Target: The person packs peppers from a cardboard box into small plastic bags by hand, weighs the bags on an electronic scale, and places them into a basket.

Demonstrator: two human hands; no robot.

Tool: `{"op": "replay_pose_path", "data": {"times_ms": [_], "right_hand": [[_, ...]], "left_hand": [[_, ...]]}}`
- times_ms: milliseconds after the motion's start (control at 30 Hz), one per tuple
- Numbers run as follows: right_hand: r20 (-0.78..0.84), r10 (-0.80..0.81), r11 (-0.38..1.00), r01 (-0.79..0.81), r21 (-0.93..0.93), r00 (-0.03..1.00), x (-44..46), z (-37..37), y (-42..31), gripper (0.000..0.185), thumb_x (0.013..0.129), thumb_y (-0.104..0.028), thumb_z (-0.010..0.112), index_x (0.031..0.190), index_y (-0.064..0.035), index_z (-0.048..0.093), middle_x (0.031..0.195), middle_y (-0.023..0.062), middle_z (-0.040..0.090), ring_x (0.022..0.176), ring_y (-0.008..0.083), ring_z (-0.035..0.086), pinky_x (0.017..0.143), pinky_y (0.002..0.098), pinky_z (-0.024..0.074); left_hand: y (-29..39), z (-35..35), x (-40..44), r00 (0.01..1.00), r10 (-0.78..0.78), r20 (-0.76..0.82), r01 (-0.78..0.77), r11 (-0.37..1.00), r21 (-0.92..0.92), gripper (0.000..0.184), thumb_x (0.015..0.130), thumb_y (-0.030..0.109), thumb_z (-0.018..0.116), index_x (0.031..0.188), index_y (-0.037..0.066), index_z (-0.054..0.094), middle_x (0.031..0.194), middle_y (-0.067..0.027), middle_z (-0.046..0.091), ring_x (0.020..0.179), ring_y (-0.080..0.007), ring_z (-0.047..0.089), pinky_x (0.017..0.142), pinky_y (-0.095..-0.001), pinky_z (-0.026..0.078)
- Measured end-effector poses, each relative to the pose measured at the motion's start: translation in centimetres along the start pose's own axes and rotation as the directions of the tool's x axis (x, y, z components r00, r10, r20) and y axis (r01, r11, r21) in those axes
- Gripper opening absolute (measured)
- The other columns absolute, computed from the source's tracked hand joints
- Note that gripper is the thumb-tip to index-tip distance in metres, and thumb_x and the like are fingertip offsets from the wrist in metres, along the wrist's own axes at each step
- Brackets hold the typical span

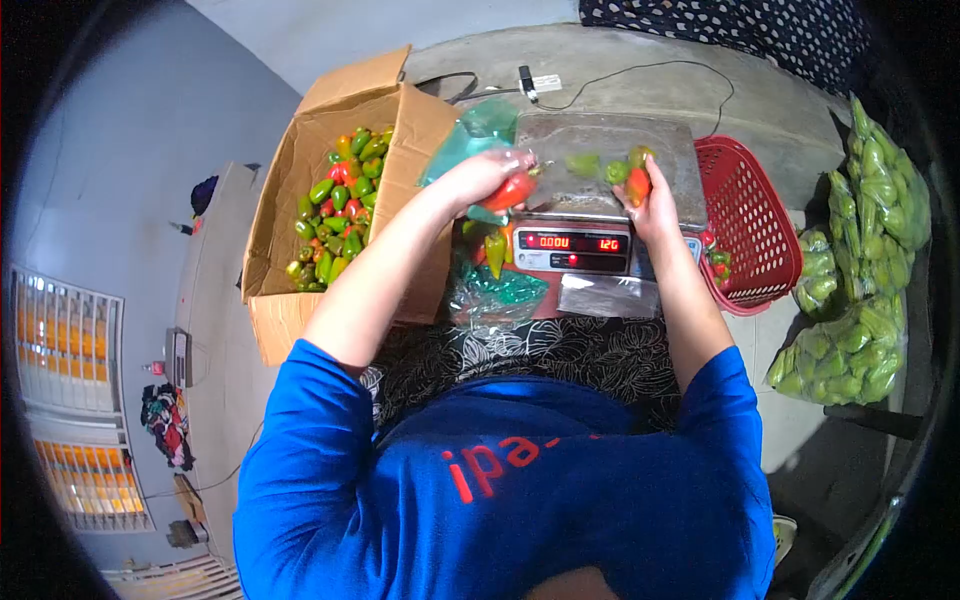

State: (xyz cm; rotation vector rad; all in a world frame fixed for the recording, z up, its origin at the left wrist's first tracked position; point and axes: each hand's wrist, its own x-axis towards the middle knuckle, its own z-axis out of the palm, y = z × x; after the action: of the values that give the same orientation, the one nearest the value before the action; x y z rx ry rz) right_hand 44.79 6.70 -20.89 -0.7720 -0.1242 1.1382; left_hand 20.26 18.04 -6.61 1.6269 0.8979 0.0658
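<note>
My left hand [490,178] is closed around a red bell pepper [514,190], over the left edge of the scale's metal platform [560,140]. Above the right part of that platform, my right hand [656,208] has its fingers curled against an orange-red pepper [638,186]. Green peppers [616,172] lie close to those fingers; whether the hand also grips them is unclear. Below the platform, the scale's display [571,246] shows lit red digits. A cardboard box [270,250] at the left holds many green and red peppers [345,190].
A red plastic basket [765,215] stands right of the scale, and bagged green produce [850,345] lies beyond it. Green plastic bags [495,295] and loose yellow-green peppers [495,252] are beside the scale. Behind it runs a cable [640,68]. A clear bag [608,297] lies in front.
</note>
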Motion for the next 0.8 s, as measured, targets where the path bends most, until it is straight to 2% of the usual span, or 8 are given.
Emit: {"op": "replay_pose_path", "data": {"times_ms": [167,233,300,400,467,567,667,800], "right_hand": [[-0.033,-0.171,0.980,0.173,0.102,0.985,-1.2,-0.2,-0.6,0.052,0.085,-0.037,0.063,0.126,-0.0126,0.042,0.121,0.0077,0.047,0.115,0.0219,0.044,0.097,0.0417,0.0377],[-0.153,-0.338,0.932,0.307,-0.194,0.929,-2.1,1.0,-0.1,0.057,0.085,-0.036,0.063,0.129,-0.0075,0.040,0.124,0.0135,0.044,0.117,0.0268,0.041,0.100,0.0406,0.0337],[0.021,-0.680,0.359,0.358,-0.862,0.733,-4.9,2.6,1.5,0.062,0.084,-0.035,0.063,0.130,-0.0015,0.039,0.127,0.0188,0.041,0.119,0.0310,0.038,0.102,0.0397,0.0314],[0.504,-0.560,0.035,0.626,-0.779,0.658,-10.3,6.4,3.3,0.060,0.081,-0.023,0.067,0.128,0.0013,0.039,0.126,0.0211,0.041,0.115,0.0329,0.043,0.098,0.0392,0.0352],[0.581,-0.359,0.359,0.683,-0.636,0.730,-13.4,8.9,5.2,0.055,0.082,-0.016,0.066,0.127,0.0003,0.039,0.124,0.0194,0.043,0.114,0.0276,0.046,0.096,0.0374,0.0379],[0.549,-0.028,0.887,0.274,-0.372,0.835,-16.9,12.2,5.3,0.053,0.082,-0.014,0.065,0.126,-0.0001,0.039,0.117,0.0158,0.049,0.110,0.0222,0.049,0.092,0.0347,0.0410],[0.457,0.185,0.823,0.118,-0.556,0.870,-18.1,13.0,3.7,0.051,0.086,-0.010,0.061,0.131,-0.0059,0.037,0.114,0.0083,0.053,0.104,0.0181,0.053,0.088,0.0343,0.0458],[0.556,0.009,0.459,0.490,-0.741,0.831,-20.0,13.1,2.9,0.047,0.080,-0.012,0.068,0.120,-0.0042,0.045,0.100,0.0086,0.058,0.092,0.0180,0.057,0.079,0.0307,0.0469]], "left_hand": [[-1.5,-1.7,-1.2,0.998,0.049,-0.041,-0.053,0.995,-0.089,0.032,0.093,0.032,0.048,0.115,0.009,0.054,0.098,-0.0043,0.063,0.078,-0.0141,0.063,0.060,-0.0295,0.053],[-0.8,-1.5,-2.9,0.996,0.068,-0.061,-0.080,0.971,-0.226,0.029,0.094,0.031,0.047,0.112,0.008,0.053,0.100,-0.0053,0.061,0.084,-0.0169,0.062,0.064,-0.0316,0.053],[-0.6,-1.1,-4.3,0.993,0.102,-0.064,-0.118,0.925,-0.361,0.029,0.094,0.032,0.047,0.110,0.008,0.053,0.101,-0.0063,0.061,0.085,-0.0187,0.062,0.066,-0.0325,0.053],[0.2,1.6,-7.0,0.975,0.201,-0.093,-0.216,0.765,-0.607,0.027,0.096,0.027,0.045,0.108,0.004,0.052,0.097,-0.0083,0.061,0.083,-0.0206,0.063,0.073,-0.0332,0.053],[-0.9,3.3,-7.5,0.949,0.290,-0.126,-0.288,0.628,-0.723,0.029,0.096,0.027,0.044,0.109,0.003,0.052,0.099,-0.0098,0.061,0.088,-0.0235,0.062,0.082,-0.0336,0.049],[-1.8,6.3,-8.4,0.870,0.423,-0.252,-0.487,0.667,-0.564,0.034,0.096,0.030,0.044,0.113,0.001,0.050,0.105,-0.0128,0.059,0.099,-0.0223,0.057,0.091,-0.0335,0.043],[-1.5,7.6,-11.1,0.820,0.496,-0.287,-0.546,0.828,-0.129,0.023,0.092,0.019,0.049,0.108,0.004,0.057,0.106,-0.0077,0.059,0.102,-0.0177,0.054,0.094,-0.0306,0.039],[-1.5,6.6,-13.3,0.603,0.730,-0.322,-0.661,0.683,0.309,0.014,0.082,0.010,0.062,0.096,0.007,0.063,0.101,-0.0066,0.061,0.101,-0.0195,0.055,0.091,-0.0319,0.040]]}}
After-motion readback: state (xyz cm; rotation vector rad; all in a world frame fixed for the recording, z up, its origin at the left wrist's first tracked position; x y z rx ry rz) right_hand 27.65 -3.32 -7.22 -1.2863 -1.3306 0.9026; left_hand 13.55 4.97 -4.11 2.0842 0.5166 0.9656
